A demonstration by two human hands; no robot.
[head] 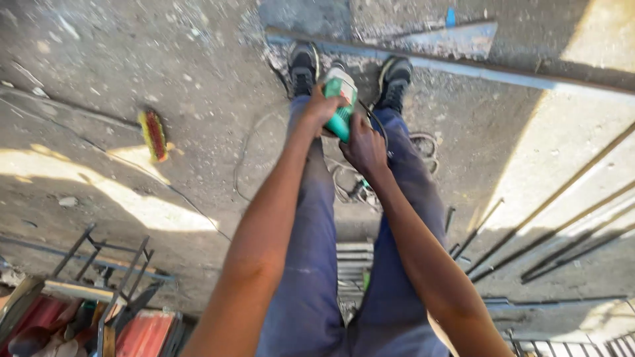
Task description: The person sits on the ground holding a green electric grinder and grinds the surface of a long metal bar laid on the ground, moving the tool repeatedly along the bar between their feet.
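I stand looking down past my blue trousers and dark shoes. Both hands grip a green and white angle grinder (340, 99) held out in front of my legs. My left hand (321, 106) wraps its upper body near the head. My right hand (362, 147) clasps its rear handle, where the black cable leaves. The grinder's head hangs just above a long steel bar (503, 74) lying across the ground by my feet. The disc itself is hidden behind the tool body.
A wire brush (153, 134) lies on the concrete to the left. Coiled cable (423, 145) sits beside my right leg. Several thin steel rods (562, 244) lie at the right. A metal frame (99, 264) and red items fill the lower left corner.
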